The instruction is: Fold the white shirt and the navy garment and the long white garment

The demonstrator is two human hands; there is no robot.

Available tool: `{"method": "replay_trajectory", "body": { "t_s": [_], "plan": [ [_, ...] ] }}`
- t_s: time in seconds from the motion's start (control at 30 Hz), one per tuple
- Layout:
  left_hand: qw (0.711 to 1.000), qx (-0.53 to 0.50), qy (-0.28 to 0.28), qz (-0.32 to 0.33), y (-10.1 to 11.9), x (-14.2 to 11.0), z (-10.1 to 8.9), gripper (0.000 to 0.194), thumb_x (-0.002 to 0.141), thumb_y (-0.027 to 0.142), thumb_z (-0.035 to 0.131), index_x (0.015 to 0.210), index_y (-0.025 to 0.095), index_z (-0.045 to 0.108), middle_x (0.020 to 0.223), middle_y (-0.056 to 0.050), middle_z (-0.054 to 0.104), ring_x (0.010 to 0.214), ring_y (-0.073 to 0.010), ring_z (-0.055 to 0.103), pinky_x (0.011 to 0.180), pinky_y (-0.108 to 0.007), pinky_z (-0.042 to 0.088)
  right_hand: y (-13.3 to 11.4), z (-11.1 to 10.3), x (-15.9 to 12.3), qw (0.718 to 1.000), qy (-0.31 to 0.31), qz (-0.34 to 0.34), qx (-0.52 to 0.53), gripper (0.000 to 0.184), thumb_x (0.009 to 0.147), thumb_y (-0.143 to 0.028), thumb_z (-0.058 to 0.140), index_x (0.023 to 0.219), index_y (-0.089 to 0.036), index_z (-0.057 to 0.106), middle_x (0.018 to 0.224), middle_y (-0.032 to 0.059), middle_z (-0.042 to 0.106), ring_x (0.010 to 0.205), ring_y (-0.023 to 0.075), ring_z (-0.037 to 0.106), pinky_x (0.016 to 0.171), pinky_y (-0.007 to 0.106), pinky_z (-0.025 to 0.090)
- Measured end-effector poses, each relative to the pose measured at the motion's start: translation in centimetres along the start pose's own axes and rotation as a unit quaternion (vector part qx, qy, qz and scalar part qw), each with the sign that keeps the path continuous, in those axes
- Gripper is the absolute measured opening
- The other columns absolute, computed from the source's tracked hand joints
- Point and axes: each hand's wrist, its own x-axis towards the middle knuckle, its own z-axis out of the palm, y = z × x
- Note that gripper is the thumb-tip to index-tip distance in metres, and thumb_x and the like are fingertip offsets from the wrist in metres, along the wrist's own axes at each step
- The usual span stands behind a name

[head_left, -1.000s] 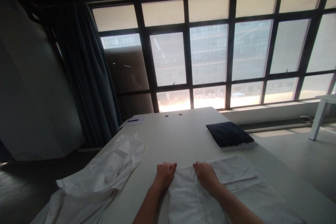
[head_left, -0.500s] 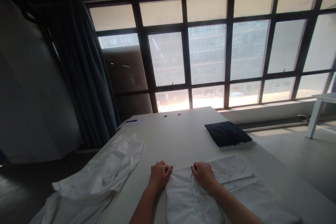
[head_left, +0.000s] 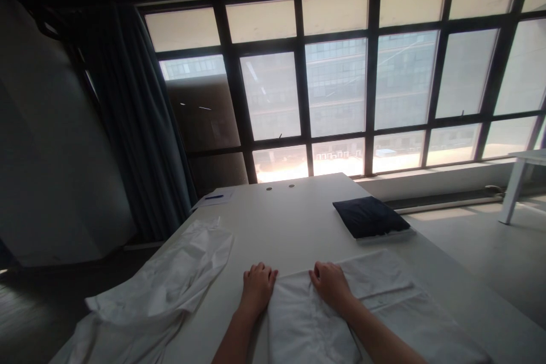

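The person's left hand (head_left: 257, 289) and right hand (head_left: 331, 285) lay at the bottom centre of the frame on a folded white garment (head_left: 313, 324), its near end running off toward the lower edge. Its long axis ran roughly from the bottom of the frame up toward the window, with a flatter folded panel spreading to the lower right. The left hand sat at the garment's upper left corner, its fingers (head_left: 264, 269) together and lying flat, not clamped on the cloth. The right hand rested on the top edge, its fingers (head_left: 316, 273) also together and slightly bent, with a narrow gap between the two hands. A looser, crumpled white garment (head_left: 157, 278) lay at the lower left, hanging over the edge of the white table (head_left: 290, 222). Upper right of the hands lay a folded navy item (head_left: 370, 217) on a pale flat base, and toward the far left corner of the table a sheet of paper (head_left: 212, 198) carried a blue pen (head_left: 214, 197), with any writing too small to read. Compared with the frame a second earlier, both hands sat somewhat further left in view, the left by more.
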Motion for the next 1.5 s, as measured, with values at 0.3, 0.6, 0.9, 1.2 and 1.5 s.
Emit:
{"method": "replay_trajectory", "body": {
  "t_s": [0.3, 0.6, 0.9, 1.2, 1.5],
  "plan": [
    [1.000, -0.014, 0.005, 0.000, -0.3, 0.2, -0.4, 0.040, 0.102, 0.049, 0.040, 0.097, 0.023, 0.069, 0.103, -0.006, 0.069, 0.102, -0.0250, 0.061, 0.086, -0.036, 0.037, -0.2, -3.6, 0.6, 0.999, 0.011, -0.038, 0.030, 0.020, 0.097, -0.022, 0.049, 0.097, -0.019, 0.068, 0.102, 0.0094, 0.072, 0.100, 0.0210, 0.065, 0.090, 0.030, 0.043],
    [0.998, -0.020, 0.043, 0.030, 1.1, -0.1, -1.9, 0.025, 0.100, 0.030, 0.043, 0.106, 0.023, 0.065, 0.110, -0.007, 0.065, 0.108, -0.0248, 0.058, 0.092, -0.036, 0.038, -4.4, 1.1, -4.2, 0.972, -0.087, -0.209, 0.068, 0.071, 0.101, -0.060, 0.039, 0.157, -0.016, 0.037, 0.165, 0.0132, 0.029, 0.154, 0.0362, 0.018, 0.126, 0.055, 0.012],
    [0.994, -0.025, -0.029, 0.106, 4.4, -2.5, -0.1, 0.050, 0.097, 0.022, 0.041, 0.146, 0.021, 0.052, 0.151, -0.011, 0.053, 0.138, -0.0245, 0.050, 0.115, -0.040, 0.038, -3.0, 2.6, -1.0, 0.982, -0.077, -0.167, 0.045, 0.058, 0.103, -0.035, 0.032, 0.157, -0.012, 0.037, 0.164, 0.0116, 0.028, 0.155, 0.0289, 0.016, 0.128, 0.052, 0.007],
    [0.975, -0.105, -0.038, 0.190, 0.8, -6.1, 1.1, 0.055, 0.103, 0.037, 0.040, 0.156, 0.024, 0.040, 0.161, -0.009, 0.038, 0.150, -0.0257, 0.036, 0.122, -0.048, 0.036, -2.8, 2.1, -0.6, 0.984, -0.060, -0.140, 0.097, 0.054, 0.098, -0.029, 0.042, 0.150, -0.016, 0.049, 0.160, 0.0099, 0.040, 0.153, 0.0256, 0.026, 0.128, 0.047, 0.009],
    [0.921, -0.123, 0.153, 0.337, -0.4, -11.3, 3.0, 0.024, 0.100, 0.038, 0.054, 0.117, 0.030, 0.068, 0.115, -0.007, 0.075, 0.112, -0.0218, 0.070, 0.096, -0.031, 0.059, -4.2, -3.8, -3.5, 0.958, 0.013, -0.182, 0.221, 0.016, 0.094, -0.034, 0.056, 0.093, -0.022, 0.066, 0.103, 0.0039, 0.067, 0.103, 0.0196, 0.060, 0.100, 0.032, 0.042]
  ]
}}
